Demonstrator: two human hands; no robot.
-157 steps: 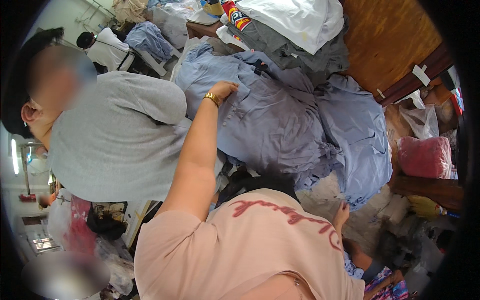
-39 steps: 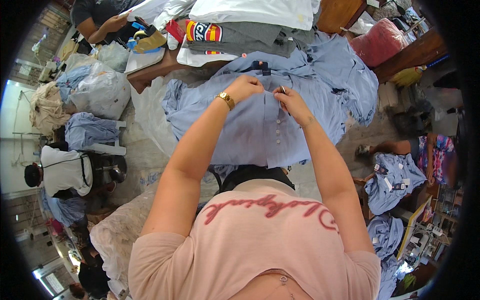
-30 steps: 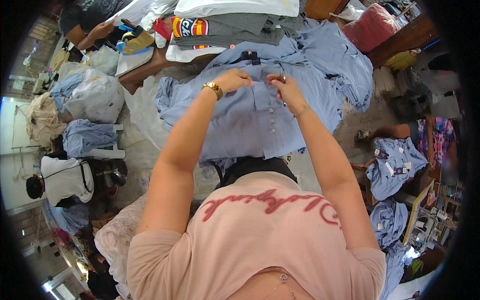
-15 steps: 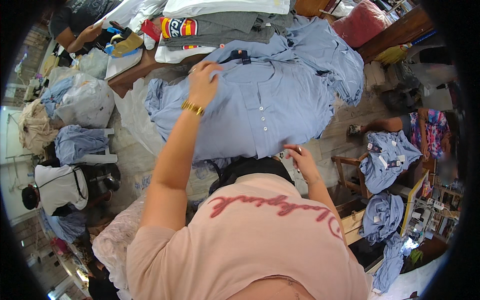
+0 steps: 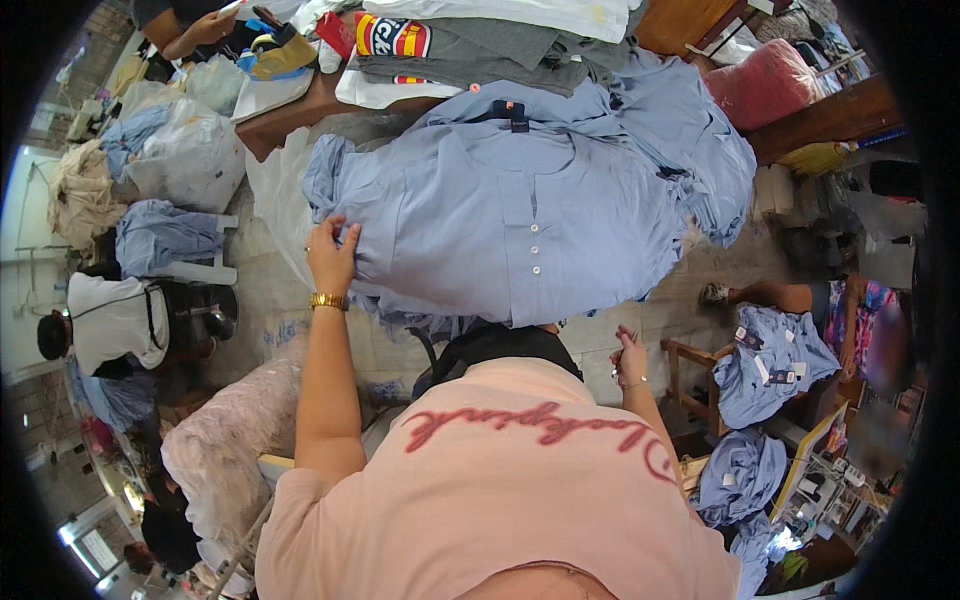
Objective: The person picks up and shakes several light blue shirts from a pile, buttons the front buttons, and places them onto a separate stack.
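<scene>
A light blue shirt (image 5: 455,215) with a short buttoned placket lies spread before me, on top of more blue garments, its neckline and dark label at the far side. My left hand (image 5: 332,255), with a gold watch on the wrist, touches the shirt's left edge below the sleeve. Its fingers are apart, and no cloth is visibly pinched in them. My right hand (image 5: 630,362) is held off the shirt, to the right of its near edge. The fingers there are curled, with something small and thin between them that I cannot make out.
Behind the shirt are folded grey and white garments (image 5: 480,62). Blue garments (image 5: 690,125) heap up at the far right. Clear bags (image 5: 190,160) stand at the left. Other people sit at both sides, one near a blue garment pile (image 5: 770,365) on the right.
My left hand has come from the shirt's collar area down to its left edge. My right hand has drawn away from the near hem, toward me and to the right.
</scene>
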